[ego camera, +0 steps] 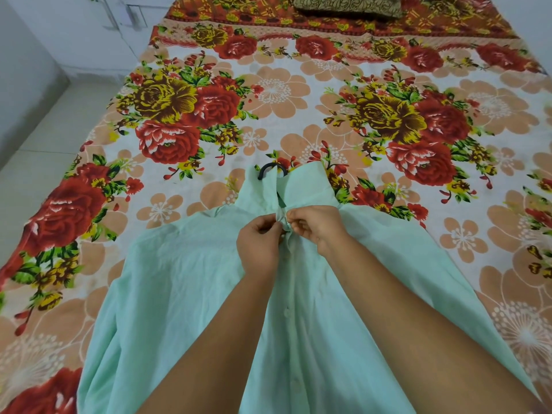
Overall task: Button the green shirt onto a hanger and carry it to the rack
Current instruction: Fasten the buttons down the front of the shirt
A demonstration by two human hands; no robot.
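Note:
The mint-green shirt [179, 279] lies flat on the bed, collar pointing away from me. A black hanger hook [273, 168] sticks out of the collar; the hanger's body is hidden inside the shirt. My left hand [261, 243] and my right hand [313, 225] meet just below the collar, each pinching one edge of the shirt's front placket at the top button. Lower down the placket, several white buttons [287, 312] appear fastened. My forearms cover part of the shirt's front.
The bed carries a floral sheet [268, 94] with red and yellow roses. A brown-gold pillow [349, 4] lies at the far end. Pale tiled floor [44, 138] and a white wall run along the left side of the bed.

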